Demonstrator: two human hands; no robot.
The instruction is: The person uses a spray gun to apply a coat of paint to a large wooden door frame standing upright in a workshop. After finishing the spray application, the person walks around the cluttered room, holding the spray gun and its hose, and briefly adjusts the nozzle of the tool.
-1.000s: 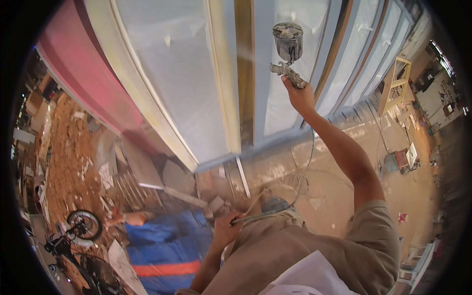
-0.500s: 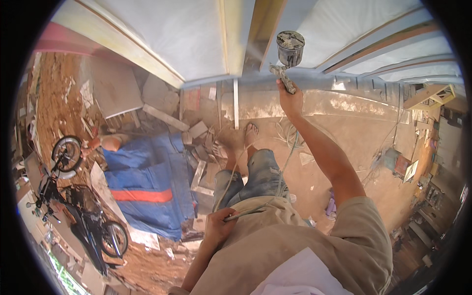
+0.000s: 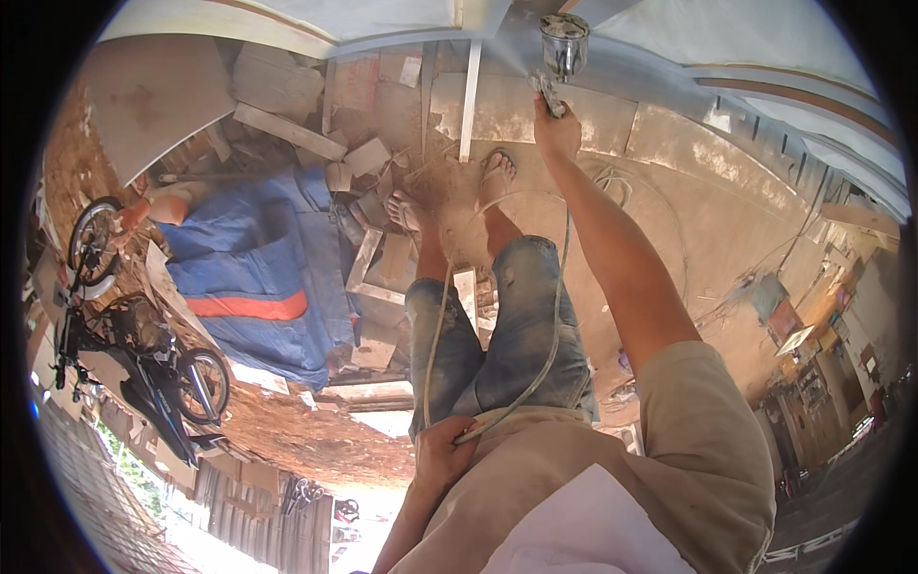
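Observation:
At the top, my right hand (image 3: 557, 132) is closed around the handle of a paint-crusted spray gun (image 3: 547, 96). A metal paint cup (image 3: 565, 48) with a stained lid rises above the gun. Pale mist leaves the nozzle toward the lower edge of a whitish framed panel (image 3: 402, 38). At my waist, my left hand (image 3: 447, 450) is closed on a thin greenish hose (image 3: 550, 349), which loops over my legs and up toward the gun. My left fingertips are partly hidden against my shirt.
A blue tarp (image 3: 253, 273) with a red stripe covers something at left, beside a parked motorbike (image 3: 134, 364). Wood scraps (image 3: 368, 258) lie near my sandalled feet. A white upright post (image 3: 469, 105) stands ahead. Coiled hose (image 3: 612, 187) rests on the floor at right.
The whole view has shifted, so the panels sit higher in the picture. My right hand with the spray gun is lower relative to the panel's lower edge. My left hand keeps hold of the hose.

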